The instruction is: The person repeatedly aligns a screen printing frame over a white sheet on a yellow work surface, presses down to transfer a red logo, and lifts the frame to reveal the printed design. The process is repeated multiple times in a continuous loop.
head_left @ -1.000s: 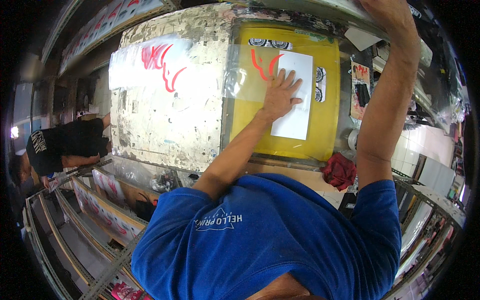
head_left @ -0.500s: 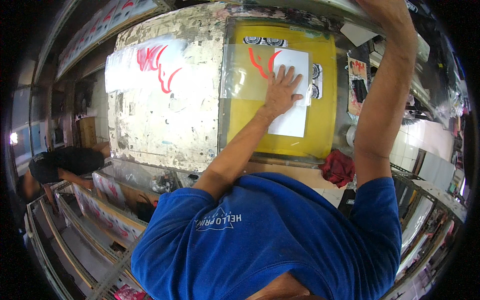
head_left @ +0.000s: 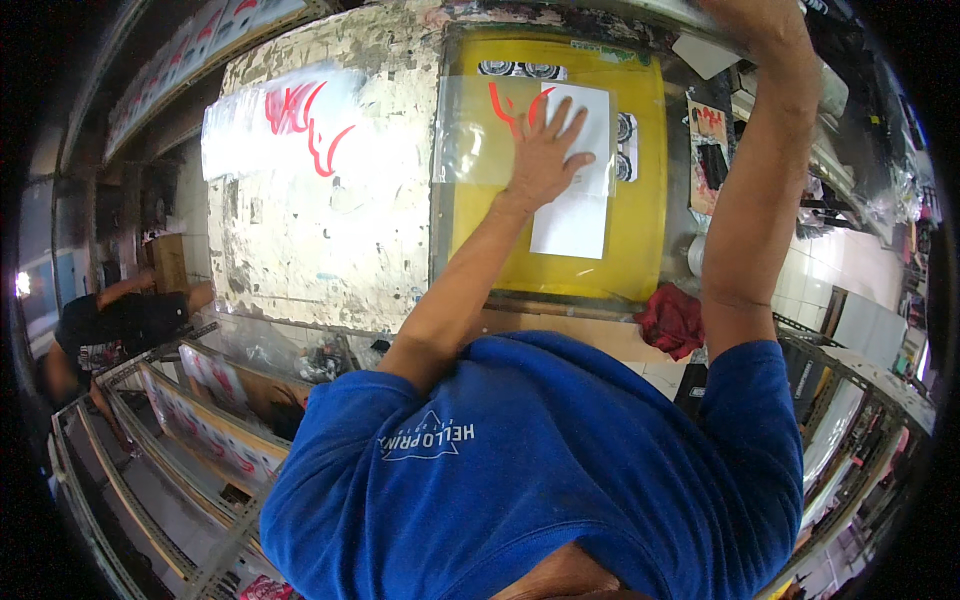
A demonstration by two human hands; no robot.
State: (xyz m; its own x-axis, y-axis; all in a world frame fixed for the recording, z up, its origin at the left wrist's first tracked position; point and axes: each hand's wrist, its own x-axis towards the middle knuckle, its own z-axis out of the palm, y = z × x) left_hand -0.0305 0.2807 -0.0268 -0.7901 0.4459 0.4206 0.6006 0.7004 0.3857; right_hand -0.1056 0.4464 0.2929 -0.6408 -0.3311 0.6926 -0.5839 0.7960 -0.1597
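Observation:
My left hand [head_left: 547, 158] lies flat with fingers spread on a clear plastic sheet [head_left: 468, 150] printed with red curved strokes. Under it and the sheet's right part is a white paper [head_left: 568, 230], whose lower end sticks out below the film. Both rest on a yellow framed panel [head_left: 635, 240] that looks like a printing screen. Black-and-white printed pieces [head_left: 522, 70] show along the panel's top and right side. My right arm reaches far up at the right; my right hand [head_left: 770, 25] is at the top edge, its fingers cut off from view.
Left of the panel is a paint-worn pale board [head_left: 320, 250] bearing another red-marked film [head_left: 235, 130]. A dark red cloth [head_left: 670, 322] lies by the panel's lower right corner. Metal racks [head_left: 170, 450] stand at lower left, where another person [head_left: 125, 325] bends.
My left hand has slid slightly left and up over the film, now touching near the red strokes. The whole view has shifted a little. The other person's arm has moved.

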